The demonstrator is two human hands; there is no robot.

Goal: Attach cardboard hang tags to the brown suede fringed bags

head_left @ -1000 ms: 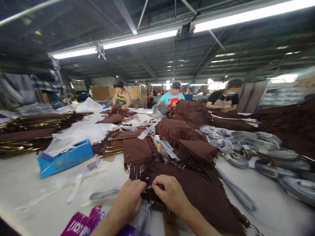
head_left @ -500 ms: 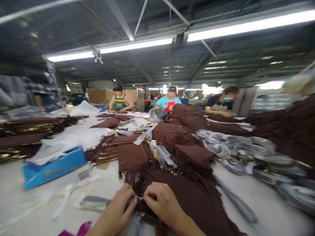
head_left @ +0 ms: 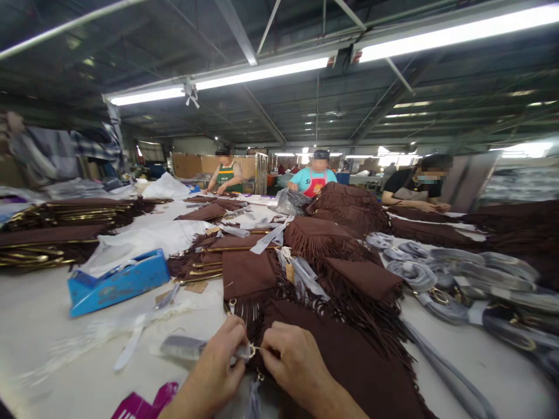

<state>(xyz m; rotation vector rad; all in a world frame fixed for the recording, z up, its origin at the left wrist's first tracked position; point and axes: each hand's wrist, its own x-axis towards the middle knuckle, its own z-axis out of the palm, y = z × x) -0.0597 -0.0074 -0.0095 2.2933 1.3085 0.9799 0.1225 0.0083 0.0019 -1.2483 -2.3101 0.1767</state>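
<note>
A brown suede fringed bag lies on the white table right in front of me. My left hand pinches a small strip of clear plastic film at the bag's metal zipper pull. My right hand is closed in a pinch on the same spot at the bag's top edge. The two hands nearly touch.
A blue tape dispenser sits to the left, by stacks of brown bags. More fringed bags pile up behind. Grey wrapped straps spread out on the right. Three people work at the far end. A magenta bag lies near the front edge.
My hands have stayed together at the bag's zipper corner, shifting slightly. A strip of clear film now shows between the left fingers. The camera view has swayed a little.
</note>
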